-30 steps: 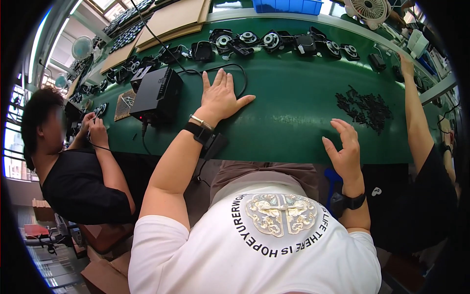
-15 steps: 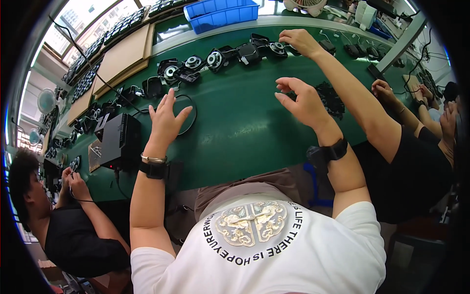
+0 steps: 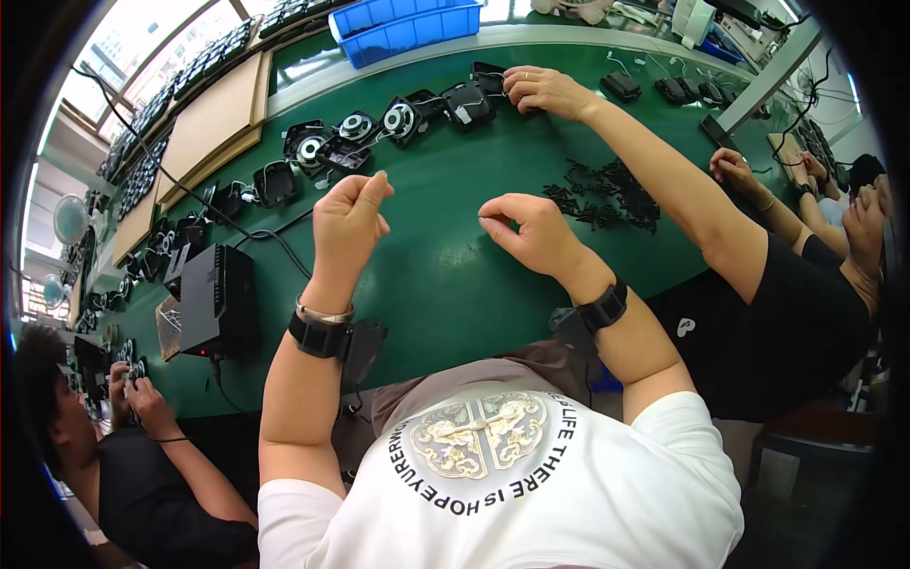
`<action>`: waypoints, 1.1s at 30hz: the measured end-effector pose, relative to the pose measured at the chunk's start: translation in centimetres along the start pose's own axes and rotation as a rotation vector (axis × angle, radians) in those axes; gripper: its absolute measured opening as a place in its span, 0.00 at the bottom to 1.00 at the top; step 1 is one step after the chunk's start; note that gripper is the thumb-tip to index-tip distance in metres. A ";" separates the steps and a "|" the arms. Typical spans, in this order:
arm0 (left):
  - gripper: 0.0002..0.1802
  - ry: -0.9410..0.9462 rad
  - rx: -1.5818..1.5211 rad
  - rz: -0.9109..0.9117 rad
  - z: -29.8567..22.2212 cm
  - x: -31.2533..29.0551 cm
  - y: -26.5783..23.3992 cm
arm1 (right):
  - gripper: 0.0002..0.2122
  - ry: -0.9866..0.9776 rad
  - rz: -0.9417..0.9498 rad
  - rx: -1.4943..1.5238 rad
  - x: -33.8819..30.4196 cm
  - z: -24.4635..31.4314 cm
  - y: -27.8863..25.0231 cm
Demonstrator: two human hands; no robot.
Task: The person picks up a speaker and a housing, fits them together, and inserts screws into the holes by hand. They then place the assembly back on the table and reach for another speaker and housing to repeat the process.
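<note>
My left hand is raised over the green table, its fingers curled closed. Whatever it holds, if anything, is hidden. A black cable passes behind its wrist. To the right, my right hand has thumb and fingertips drawn together in a pinch; nothing I can name shows between them. Beside it lies a loose pile of small black strip-like parts. Beyond both hands runs a row of black speaker housings, several with round silver speakers showing.
A co-worker's hand reaches over the row's right end. Left of me stands a black box with a red light. Behind the row are a blue bin and brown boards. Another person handles small parts at far left.
My left hand has gone from spread fingers to closed. My right hand has moved left and nearer, closing into a pinch. The co-worker's hand has shifted left along the speaker row.
</note>
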State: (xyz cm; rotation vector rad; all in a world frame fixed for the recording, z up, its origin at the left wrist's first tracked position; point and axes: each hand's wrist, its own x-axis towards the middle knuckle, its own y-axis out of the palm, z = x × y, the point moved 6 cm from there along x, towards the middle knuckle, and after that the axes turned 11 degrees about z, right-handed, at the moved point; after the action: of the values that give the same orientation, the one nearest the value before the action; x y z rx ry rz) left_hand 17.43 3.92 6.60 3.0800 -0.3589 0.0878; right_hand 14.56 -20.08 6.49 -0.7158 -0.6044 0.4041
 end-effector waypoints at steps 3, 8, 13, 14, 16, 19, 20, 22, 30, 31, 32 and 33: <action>0.09 -0.154 0.146 0.138 1.7 3.4 1.6 | 0.05 0.182 0.009 0.181 -0.3 -1.2 0.0; 0.10 0.305 0.399 0.054 0.5 8.7 4.4 | 0.05 0.172 -0.037 0.227 -0.3 -1.6 -0.1; 0.11 0.344 0.652 -0.051 -1.6 13.8 5.0 | 0.04 0.088 -0.065 0.154 -0.3 -1.5 -0.4; 0.13 0.104 0.550 0.023 -1.5 15.0 5.1 | 0.04 0.058 -0.084 0.124 -0.4 -1.4 -0.6; 0.15 -0.135 0.450 0.096 -0.6 17.0 5.6 | 0.03 0.029 -0.106 0.094 -0.5 -1.2 -0.6; 0.25 -0.134 1.025 0.286 -0.6 21.7 7.4 | 0.02 -0.048 -0.078 0.085 -0.3 -0.3 -0.2; 0.25 -0.131 1.028 0.290 0.0 23.0 8.2 | 0.02 -0.046 -0.083 0.083 -0.4 -0.3 -0.3; 0.33 0.236 1.474 0.154 -0.1 25.1 11.4 | 0.03 -0.050 -0.073 0.079 -0.6 -0.4 -0.3; 0.50 -0.048 1.268 0.651 4.5 31.7 12.7 | 0.14 0.245 -0.139 0.111 2.3 -4.9 -6.7; 0.50 -0.044 1.263 0.658 4.7 31.7 13.0 | 0.17 0.323 -0.134 0.065 3.4 -7.3 -9.1; 0.49 0.023 1.269 0.616 4.6 31.5 13.0 | 0.20 0.376 -0.170 -0.060 4.3 -10.4 -11.0; 0.48 0.096 1.272 0.574 4.2 31.0 13.4 | 0.23 0.428 -0.208 -0.190 4.9 -14.0 -12.8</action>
State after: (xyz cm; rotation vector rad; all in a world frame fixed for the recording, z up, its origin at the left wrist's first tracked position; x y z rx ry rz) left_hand 44.72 -16.40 4.69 3.9099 -1.7627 0.7329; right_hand 29.02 -33.15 9.04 -0.8808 -0.3081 -0.0047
